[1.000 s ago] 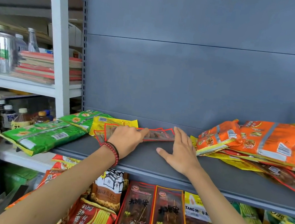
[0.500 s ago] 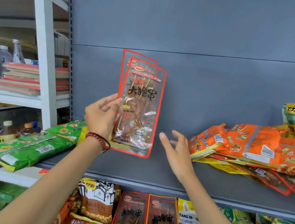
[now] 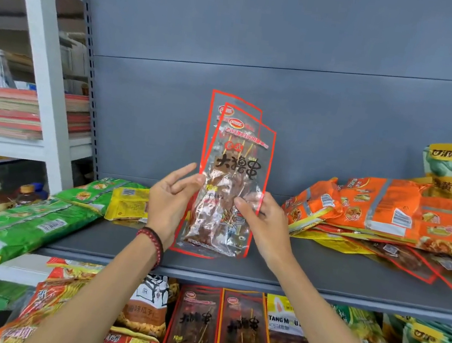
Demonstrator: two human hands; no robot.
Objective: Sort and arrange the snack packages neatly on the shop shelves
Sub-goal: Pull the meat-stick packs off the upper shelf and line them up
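Skewer packets (image 3: 234,166), two clear red-edged ones overlapping, are standing upright in the air just above the grey shelf (image 3: 349,276). The right hand (image 3: 262,226) is pinching their right edge, thumb in front. The left hand (image 3: 169,201), fingers loose and fairly straight, is steadying the left edge. They're looking light, floppy and slick, so the sealed edges are likely offering the surest hold. Orange bags (image 3: 382,210) are crowding the shelf's right end, green bags (image 3: 22,227) and a yellow bag (image 3: 127,204) its left.

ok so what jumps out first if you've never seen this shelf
Two clear, red-edged skewer packets stand upright in mid-frame before the grey back panel, the right hand pinching their right edge and the left hand touching the left. Orange packets lie heaped on the right of the shelf, green packets on its left.
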